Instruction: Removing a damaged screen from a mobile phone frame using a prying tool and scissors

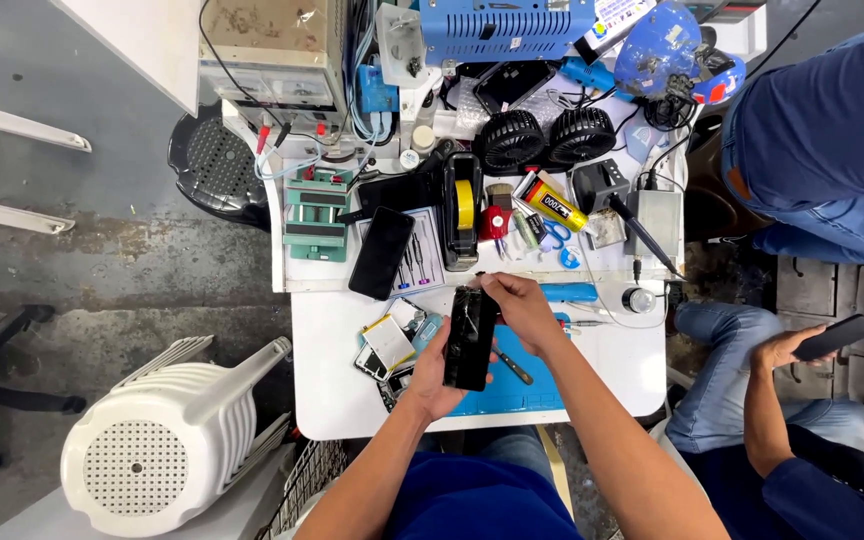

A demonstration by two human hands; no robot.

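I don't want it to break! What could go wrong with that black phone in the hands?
The phone is held above the table, left hand below, right hand at its top; a slip might drop it onto the loose parts. The screwdriver beside it could get knocked.

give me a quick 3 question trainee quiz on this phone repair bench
1. True or false: the left hand holds the black phone from below.
2. What does the right hand touch? A) the phone's top end B) the blue scissors C) the tape dispenser
3. What colour is the mat under the phone?

Key: 1 true; 2 A; 3 blue
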